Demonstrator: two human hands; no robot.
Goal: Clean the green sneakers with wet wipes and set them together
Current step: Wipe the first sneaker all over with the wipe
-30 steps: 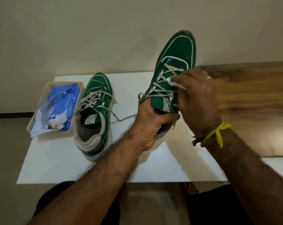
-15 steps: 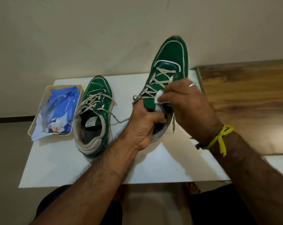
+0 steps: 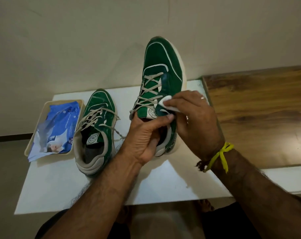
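My left hand grips a green sneaker at its collar and holds it up over the white table, toe pointing away from me. My right hand pinches a white wet wipe and presses it to the shoe's right side, beside the laces. The second green sneaker stands upright on the table to the left, laces loose, heel toward me.
A beige tray at the table's left holds a blue pack of wet wipes. A wooden surface adjoins the table on the right. A pale wall rises behind. My knees show below the front edge.
The held sneaker has turned so its right side faces up more. My right hand slid the wipe from the laces to the shoe's right side. The left hand keeps its grip.
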